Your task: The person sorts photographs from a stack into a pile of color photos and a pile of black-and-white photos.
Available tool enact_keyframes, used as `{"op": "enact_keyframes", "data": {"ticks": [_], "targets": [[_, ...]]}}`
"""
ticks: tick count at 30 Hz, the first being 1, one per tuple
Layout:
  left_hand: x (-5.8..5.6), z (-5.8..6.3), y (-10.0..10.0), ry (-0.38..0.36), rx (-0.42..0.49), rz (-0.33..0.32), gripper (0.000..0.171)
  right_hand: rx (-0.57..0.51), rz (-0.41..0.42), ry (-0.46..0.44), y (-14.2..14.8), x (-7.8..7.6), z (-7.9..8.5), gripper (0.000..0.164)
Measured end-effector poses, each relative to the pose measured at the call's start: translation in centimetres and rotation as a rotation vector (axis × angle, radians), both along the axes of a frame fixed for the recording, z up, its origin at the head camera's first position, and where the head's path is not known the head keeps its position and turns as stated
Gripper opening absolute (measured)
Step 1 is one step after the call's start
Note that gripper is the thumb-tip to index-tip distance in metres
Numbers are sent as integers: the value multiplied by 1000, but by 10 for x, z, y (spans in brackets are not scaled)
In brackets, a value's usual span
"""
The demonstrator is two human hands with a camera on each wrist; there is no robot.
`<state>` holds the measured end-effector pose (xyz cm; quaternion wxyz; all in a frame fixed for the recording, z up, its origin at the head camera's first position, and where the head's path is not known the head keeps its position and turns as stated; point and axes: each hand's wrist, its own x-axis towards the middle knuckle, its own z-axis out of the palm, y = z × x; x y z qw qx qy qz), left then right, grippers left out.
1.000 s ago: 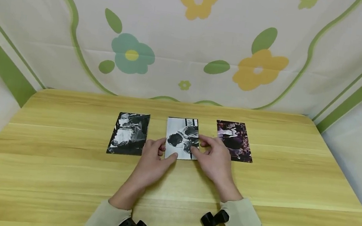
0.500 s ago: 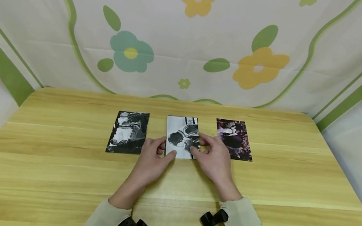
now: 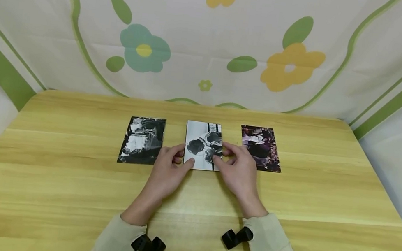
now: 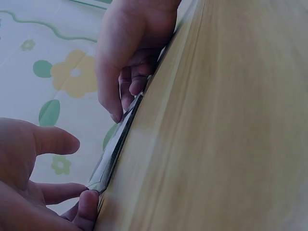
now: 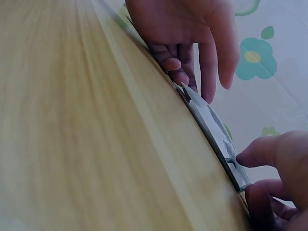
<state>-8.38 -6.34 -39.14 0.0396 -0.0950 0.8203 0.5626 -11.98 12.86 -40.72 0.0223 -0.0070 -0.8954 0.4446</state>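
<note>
A stack of photo prints (image 3: 200,135) lies on the table between the hands, a black-and-white picture on top. Seen edge-on in the right wrist view, the stack (image 5: 211,127) has a thick dark side. My left hand (image 3: 167,169) touches its left edge with the fingertips; in the left wrist view the thumb (image 4: 62,140) is raised above it. My right hand (image 3: 238,171) holds the right edge, with the thumb (image 5: 255,151) on the top print and the fingers against the side.
A dark black-and-white photo (image 3: 142,140) lies to the left, partly behind the left hand. To the right lies a purple-toned photo (image 3: 263,149), overlapped by the right hand. A flower-printed cloth (image 3: 196,38) hangs behind the wooden table (image 3: 327,189).
The head view has tilted slightly, so the table and photos sit higher in the picture. Both hands keep the same places at the stack's two edges.
</note>
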Motion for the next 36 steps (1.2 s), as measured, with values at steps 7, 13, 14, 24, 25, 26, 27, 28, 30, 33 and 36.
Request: {"op": "enact_keyframes", "data": {"ticks": [7, 13, 14, 24, 25, 26, 27, 28, 30, 33, 36], "targets": [[0, 2, -2, 44, 53, 37, 51, -118, -21, -16, 0, -1, 1, 49], [0, 10, -7, 91, 146, 78, 45, -225, -34, -35, -1, 0, 9, 52], [0, 11, -8, 93, 165, 86, 44, -236, -35, -37, -1, 0, 12, 52], [2, 32, -17, 41, 289, 104, 46, -345, -24, -29, -3, 8, 34, 52], [3, 34, -18, 39, 291, 103, 46, -357, -21, -23, -4, 9, 35, 52], [4, 36, -19, 38, 292, 101, 46, -366, -17, -18, -4, 9, 37, 52], [4, 38, -20, 36, 295, 100, 46, -373, -14, -13, -4, 10, 37, 52], [4, 40, -21, 35, 296, 99, 46, -379, -12, -11, -5, 10, 39, 52], [5, 42, -22, 32, 301, 100, 46, -385, -7, -9, -5, 11, 40, 52], [5, 44, -24, 32, 303, 109, 44, -389, 5, -15, -6, 12, 41, 52], [5, 44, -25, 28, 292, 120, 42, -393, 23, -29, -6, 13, 41, 52]]}}
